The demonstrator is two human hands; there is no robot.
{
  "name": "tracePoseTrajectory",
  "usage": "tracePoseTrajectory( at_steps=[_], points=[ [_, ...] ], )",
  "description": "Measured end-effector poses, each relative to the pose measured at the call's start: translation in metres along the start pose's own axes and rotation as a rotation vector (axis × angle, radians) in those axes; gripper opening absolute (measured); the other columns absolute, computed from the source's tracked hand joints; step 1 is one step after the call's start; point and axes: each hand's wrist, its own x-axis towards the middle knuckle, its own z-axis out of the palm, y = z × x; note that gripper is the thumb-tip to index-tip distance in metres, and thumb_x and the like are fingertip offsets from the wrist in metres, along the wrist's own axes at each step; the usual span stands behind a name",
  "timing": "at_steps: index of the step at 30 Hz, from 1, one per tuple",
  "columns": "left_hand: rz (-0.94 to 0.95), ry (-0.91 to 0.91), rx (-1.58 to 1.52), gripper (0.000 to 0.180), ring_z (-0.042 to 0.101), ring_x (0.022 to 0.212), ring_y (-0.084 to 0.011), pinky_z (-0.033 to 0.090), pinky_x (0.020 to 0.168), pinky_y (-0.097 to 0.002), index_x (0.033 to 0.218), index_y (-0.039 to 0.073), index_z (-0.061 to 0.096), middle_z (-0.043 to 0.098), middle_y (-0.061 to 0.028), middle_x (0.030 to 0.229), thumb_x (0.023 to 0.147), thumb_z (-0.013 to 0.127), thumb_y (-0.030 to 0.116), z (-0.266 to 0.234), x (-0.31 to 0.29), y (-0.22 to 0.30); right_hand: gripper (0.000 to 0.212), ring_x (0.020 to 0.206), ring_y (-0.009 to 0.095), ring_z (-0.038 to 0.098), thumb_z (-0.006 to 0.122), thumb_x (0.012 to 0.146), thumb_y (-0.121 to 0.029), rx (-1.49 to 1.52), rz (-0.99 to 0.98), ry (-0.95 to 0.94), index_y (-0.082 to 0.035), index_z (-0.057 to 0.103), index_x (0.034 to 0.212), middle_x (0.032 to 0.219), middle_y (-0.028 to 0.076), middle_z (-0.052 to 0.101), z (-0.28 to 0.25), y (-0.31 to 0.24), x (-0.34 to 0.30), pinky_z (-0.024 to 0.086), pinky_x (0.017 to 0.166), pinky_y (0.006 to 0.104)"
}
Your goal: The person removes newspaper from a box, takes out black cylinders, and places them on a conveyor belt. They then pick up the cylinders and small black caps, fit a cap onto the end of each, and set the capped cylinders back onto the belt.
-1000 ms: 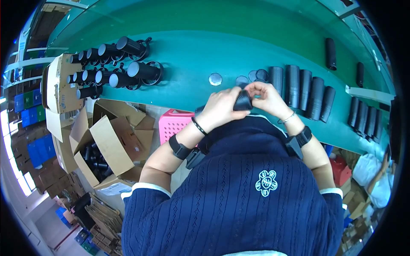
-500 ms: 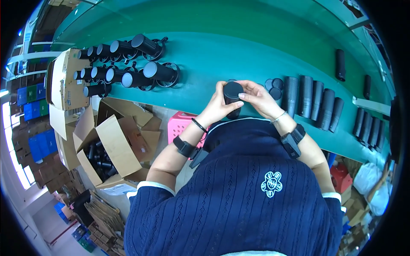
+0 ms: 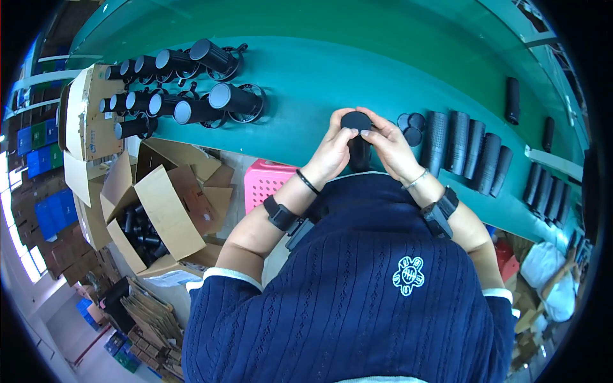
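Observation:
Both thumbs press on the near edge of a round black cap [image 3: 355,119], which sits at the top of a black cylinder [image 3: 360,156] close to my body. My left hand [image 3: 332,148] closes on the cap from the left, its fingers curled behind. From the other side my right hand [image 3: 388,147] grips the same rim, fingers bent round the far edge. The fingers hide how the cap meets the cylinder. Just right of my right hand lie several loose round black caps [image 3: 415,121] on the green table [image 3: 300,70].
Black textured tubes [image 3: 456,143] lie in a row at the right, with more tubes [image 3: 548,195] beyond. Black cylinders with ring-shaped bases [image 3: 236,101] line the left. An open carton [image 3: 169,204] of black parts and a pink perforated stool [image 3: 262,185] stand below the table edge.
My left thumb has come up onto the cap's near edge beside the right thumb. Earlier the left hand held the side while the right thumb lay on top. The view has shifted slightly.

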Motion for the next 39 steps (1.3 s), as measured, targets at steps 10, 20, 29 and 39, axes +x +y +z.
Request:
tracePoseTrajectory(
  at_steps=[10, 20, 29, 39],
  points=[
    [0.172, -0.122, 0.544, 0.064, 0.046, 0.119, -0.0188, 0.041, 0.099, -0.0336, 0.136, 0.006, 0.031, 0.046, -0.0093, 0.124, 0.085, 0.070, 0.013, -0.008, -0.003, 0.001, 0.055, 0.127, 0.018, 0.043, 0.057, 0.089, -0.005, 0.255, 0.110, -0.168, -0.004, 0.040, 0.142, 0.137, 0.009, 0.048, -0.028, -0.006, -0.002, 0.031, 0.108, 0.0329],
    [0.195, -0.395, 0.146, 0.081, 0.043, 0.128, -0.0229, 0.038, 0.106, -0.0367, 0.143, 0.012, 0.030, 0.039, -0.0117, 0.142, 0.077, 0.075, 0.002, 0.035, 0.021, 0.042, 0.072, 0.129, 0.026, 0.042, 0.074, 0.072, -0.007, -0.767, -0.293, -0.019, -0.001, 0.043, 0.135, 0.134, 0.014, 0.047, -0.075, -0.031, -0.039, 0.031, 0.108, 0.0351],
    [-0.182, -0.191, 0.455, 0.062, 0.056, 0.108, -0.0184, 0.050, 0.089, -0.0336, 0.139, 0.010, 0.033, 0.047, -0.0101, 0.128, 0.089, 0.068, 0.017, 0.089, 0.104, -0.028, 0.063, 0.108, 0.036, 0.053, 0.076, 0.075, -0.010, -1.254, -0.573, 0.759, -0.001, 0.046, 0.130, 0.115, 0.020, 0.052, -0.231, -0.137, -0.046, 0.043, 0.094, 0.0380],
    [0.107, -0.341, -0.100, 0.063, 0.053, 0.119, -0.0235, 0.056, 0.093, -0.0401, 0.141, 0.019, 0.032, 0.037, -0.0061, 0.140, 0.089, 0.055, -0.007, 0.182, 0.142, -0.024, 0.070, 0.111, 0.038, 0.047, 0.073, 0.060, 0.004, -1.442, -0.869, 0.634, -0.008, 0.048, 0.124, 0.123, 0.018, 0.042, -0.231, -0.130, -0.077, 0.042, 0.096, 0.0454]
  ],
)
